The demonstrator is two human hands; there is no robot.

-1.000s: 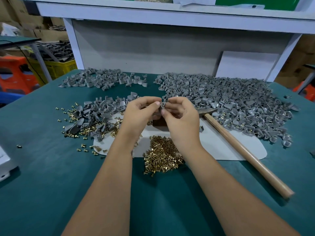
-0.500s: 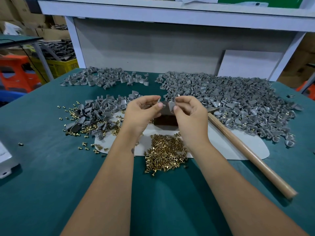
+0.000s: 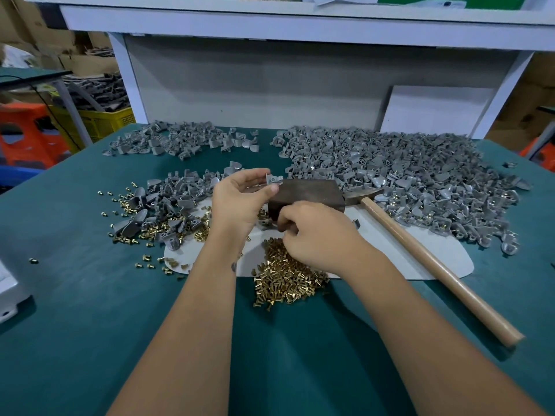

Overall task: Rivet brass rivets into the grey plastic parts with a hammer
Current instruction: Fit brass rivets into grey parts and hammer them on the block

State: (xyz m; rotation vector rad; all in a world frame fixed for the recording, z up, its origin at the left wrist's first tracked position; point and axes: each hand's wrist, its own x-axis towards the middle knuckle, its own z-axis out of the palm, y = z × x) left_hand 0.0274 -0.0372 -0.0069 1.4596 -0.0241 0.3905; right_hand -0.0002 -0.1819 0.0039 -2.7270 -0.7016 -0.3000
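Your left hand point(image 3: 240, 196) pinches one grey plastic part point(image 3: 274, 179) at its fingertips, lifted just over the dark block point(image 3: 306, 195), probably so its hole stays in view for loading. Your right hand point(image 3: 315, 232) curls down at the near pile of brass rivets point(image 3: 285, 280), seemingly picking one; I cannot tell whether it has. The hammer point(image 3: 420, 250) lies free just right of that hand.

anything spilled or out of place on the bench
Loose brass rivets lie scattered over the teal table cover left of the white mat, one stray far out. Otherwise nothing stands out.
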